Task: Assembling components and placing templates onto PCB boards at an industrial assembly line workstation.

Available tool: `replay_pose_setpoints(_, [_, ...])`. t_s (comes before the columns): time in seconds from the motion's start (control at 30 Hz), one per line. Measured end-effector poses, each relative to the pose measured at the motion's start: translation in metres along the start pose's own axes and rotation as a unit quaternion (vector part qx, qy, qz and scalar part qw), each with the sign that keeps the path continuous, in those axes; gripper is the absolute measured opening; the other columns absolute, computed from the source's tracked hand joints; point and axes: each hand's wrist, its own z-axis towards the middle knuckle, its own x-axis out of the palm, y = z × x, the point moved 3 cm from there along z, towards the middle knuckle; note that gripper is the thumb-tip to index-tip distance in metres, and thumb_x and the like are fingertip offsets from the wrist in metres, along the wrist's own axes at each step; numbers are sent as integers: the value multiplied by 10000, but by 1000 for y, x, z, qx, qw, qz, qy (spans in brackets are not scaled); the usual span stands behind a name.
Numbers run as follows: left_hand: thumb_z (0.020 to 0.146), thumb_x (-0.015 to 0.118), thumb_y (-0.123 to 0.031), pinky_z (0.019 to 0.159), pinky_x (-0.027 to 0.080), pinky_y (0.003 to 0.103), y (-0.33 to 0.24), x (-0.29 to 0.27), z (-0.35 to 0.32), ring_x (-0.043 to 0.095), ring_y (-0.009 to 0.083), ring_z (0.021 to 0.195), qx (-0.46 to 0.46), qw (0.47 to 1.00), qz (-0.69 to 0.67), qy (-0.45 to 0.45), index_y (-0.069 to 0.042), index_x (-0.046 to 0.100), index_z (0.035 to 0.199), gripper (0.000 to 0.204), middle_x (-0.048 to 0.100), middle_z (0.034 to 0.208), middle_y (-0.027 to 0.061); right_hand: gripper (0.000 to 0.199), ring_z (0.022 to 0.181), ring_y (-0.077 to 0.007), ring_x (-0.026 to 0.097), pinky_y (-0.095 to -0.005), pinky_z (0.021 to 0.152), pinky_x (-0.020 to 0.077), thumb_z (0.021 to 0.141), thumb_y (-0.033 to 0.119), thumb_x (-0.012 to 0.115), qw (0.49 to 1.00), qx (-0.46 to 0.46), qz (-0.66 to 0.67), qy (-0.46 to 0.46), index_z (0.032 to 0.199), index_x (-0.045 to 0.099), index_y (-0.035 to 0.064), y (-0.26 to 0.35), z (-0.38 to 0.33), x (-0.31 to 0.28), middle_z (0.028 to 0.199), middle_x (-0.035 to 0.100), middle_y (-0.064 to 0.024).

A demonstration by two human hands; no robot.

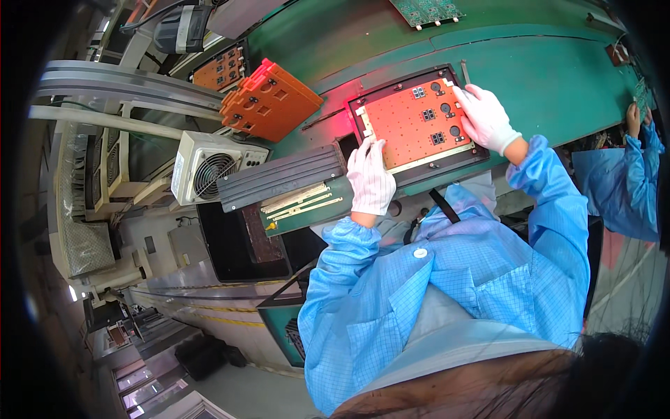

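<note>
An orange circuit board (412,122) with black round parts and small dark connectors lies in a black rectangular frame (399,85) on the green bench. My left hand (371,180), in a white glove, has its fingers closed at the board's near left corner. Across from it, my right hand (487,120), gloved too, grips the right edge with its fingertips over the rim. Pale strips (433,159) run along the near and left edges of the board. The undersides of both hands are hidden.
Orange boards (272,101) stand stacked at the left, beside a white fan unit (213,167). A dark ribbed bar (283,176) and pale strips (303,202) lie nearby. Green circuit boards (427,10) sit at the back. At right, a co-worker's hands (634,119) hold a green board.
</note>
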Motion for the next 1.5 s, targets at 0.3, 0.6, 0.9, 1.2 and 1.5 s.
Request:
replay_pose_setpoints(0.3, [680,397,120,892,479,310,29,11,-1,609,262,1036,-144,919,-354,94,7,505,1158,503,605,1081,155,536,1122,-324,501,-394,952,406,789,129,595,993,40,101,35,1279,453,-32,-31,1,26,1389,383,-211])
replay_pose_setpoints(0.6, [814,533,-39,899,433,272,39,-11,17,577,216,1054,-184,909,-372,-23,-20,446,1249,444,575,1207,113,515,1049,-147,559,-296,891,467,828,59,615,789,122,601,30,1317,453,46,21,96,-56,1194,577,-82])
replay_pose_setpoints(0.9, [722,630,-149,866,422,446,40,19,5,495,336,1028,-143,981,-125,28,-62,592,985,279,538,1090,133,380,886,-322,621,-382,767,507,742,-10,645,902,-278,313,-105,1107,563,57,136,192,-45,951,634,-142])
replay_pose_setpoints(1.2, [676,667,-123,705,459,430,20,-10,23,569,359,828,-86,993,-85,6,-50,647,808,152,584,931,195,345,889,-345,593,-412,773,484,756,36,621,900,-363,237,-39,1092,544,64,220,255,29,962,623,-145])
replay_pose_setpoints(1.5, [809,607,-134,672,483,380,21,-4,24,626,297,752,-218,912,-334,89,5,529,979,233,623,813,199,360,926,-326,566,-397,807,463,754,67,625,893,-325,228,-210,1107,556,78,193,256,-2,982,602,-126])
